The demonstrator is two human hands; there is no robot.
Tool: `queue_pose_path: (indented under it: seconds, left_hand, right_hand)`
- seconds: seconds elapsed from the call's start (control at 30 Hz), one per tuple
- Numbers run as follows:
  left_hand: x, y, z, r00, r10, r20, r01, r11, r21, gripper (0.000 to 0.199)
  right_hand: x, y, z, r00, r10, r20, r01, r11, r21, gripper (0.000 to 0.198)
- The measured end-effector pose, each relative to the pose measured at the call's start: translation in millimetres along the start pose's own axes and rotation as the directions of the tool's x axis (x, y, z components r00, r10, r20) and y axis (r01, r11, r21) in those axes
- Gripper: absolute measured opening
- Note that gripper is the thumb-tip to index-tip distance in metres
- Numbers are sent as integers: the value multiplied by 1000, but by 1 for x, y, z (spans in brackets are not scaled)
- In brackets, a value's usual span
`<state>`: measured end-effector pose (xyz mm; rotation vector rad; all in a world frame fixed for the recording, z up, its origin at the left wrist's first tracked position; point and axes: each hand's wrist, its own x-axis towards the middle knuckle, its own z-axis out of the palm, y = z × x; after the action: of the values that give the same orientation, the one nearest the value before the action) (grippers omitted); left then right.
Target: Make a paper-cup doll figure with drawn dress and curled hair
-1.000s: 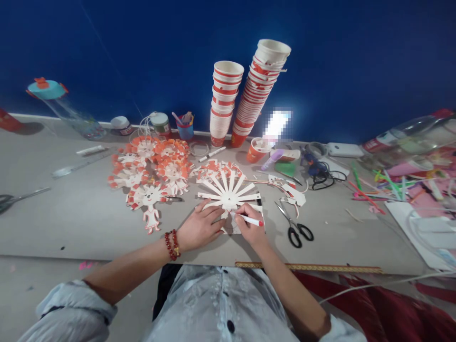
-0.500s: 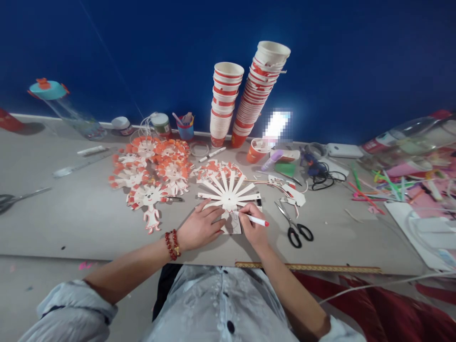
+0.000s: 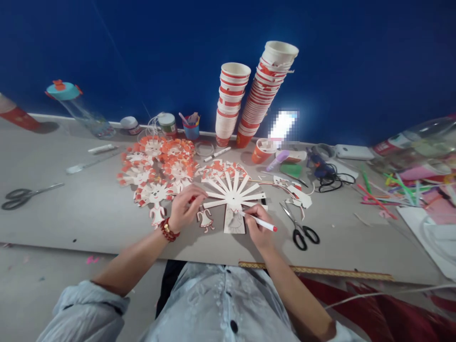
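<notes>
A: So where are we at with the cutout (image 3: 233,198)?

B: Drawing stage, we'd say. It's lying flat on the counter (image 3: 89,218) right in front of us, strips (image 3: 214,204) fanned out around the top. Our right hand (image 3: 259,228) has the pen (image 3: 263,223) pinched snugly, tip at the panel (image 3: 228,228) on the cutout's near side. There's a faint dress sketch (image 3: 235,224) on there with a bit of red near the neckline, so our guess is we're going over the lines.

A: And our left hand (image 3: 183,207)?

B: Just left of the cutout, fingers loosely curled, near the ends of the left strips. Honestly can't tell if it's touching one or has hold of anything.

A: What's the little figure (image 3: 205,220) by it?

B: Red-edged dress, lying left of the cutout's panel, clear of it. Pretty similar shape to our sketch, tbh.

A: OK, and what does the next move call for?

B: Slow, steady strokes along the sketch, and the paper kept from sliding. Our left hand isn't on the panel, so we think a hard push of the pen could skew it. The scissors (image 3: 301,232) right of the cutout aren't needed for this bit, imo.
</notes>
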<state>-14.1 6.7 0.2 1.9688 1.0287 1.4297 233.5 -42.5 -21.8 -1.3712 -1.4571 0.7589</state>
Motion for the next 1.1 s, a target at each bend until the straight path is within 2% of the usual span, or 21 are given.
queue_pose_path:
  seconds: [0.1, 0.17, 0.37, 0.47, 0.57, 0.67, 0.8, 0.9, 0.97, 1.1]
  left_hand:
    - [5, -5, -8, 990, -74, -122, 71, 997, -35, 23]
    - [7, -6, -10, 987, -75, -143, 70, 997, -36, 25]
    - [4, -1, -8, 1000, 5, -5, -5, 1000, -8, 19]
    - [4, -1, -8, 999, 38, 26, -39, 999, 18, 17]
    - [3, -2, -7, 990, 116, 79, -119, 992, 37, 13]
    - [0, 1, -3, 947, 229, 227, -246, 968, 52, 8]
    - [-5, 10, 6, 820, 311, 481, -411, 904, 116, 12]
    - [-10, 13, 15, 735, 308, 604, -490, 857, 159, 20]
    - [-13, 12, 19, 713, 278, 643, -500, 845, 189, 25]
    - [-16, 11, 25, 714, 209, 669, -492, 829, 266, 29]
  right_hand:
    - [-2, 2, 0, 1000, -22, -9, 22, 1000, 4, 9]
    - [-2, 2, -1, 999, -34, -14, 34, 999, -2, 10]
    - [-2, -1, -1, 999, -47, -5, 47, 999, -2, 9]
    - [-1, 0, 0, 1000, -22, 20, 22, 1000, 5, 8]
    - [-1, 0, 0, 1000, -2, 10, 2, 1000, 8, 9]
    - [1, 0, 0, 1000, -7, -17, 7, 1000, -2, 9]
    - [1, 0, 0, 999, -9, -48, 9, 1000, -11, 9]
    - [0, 0, -1, 998, -31, -47, 30, 999, -17, 8]
    - [-1, 0, -1, 998, -51, -27, 51, 998, -22, 7]
    - [-1, 0, 1, 996, -61, 71, 62, 998, -18, 5]
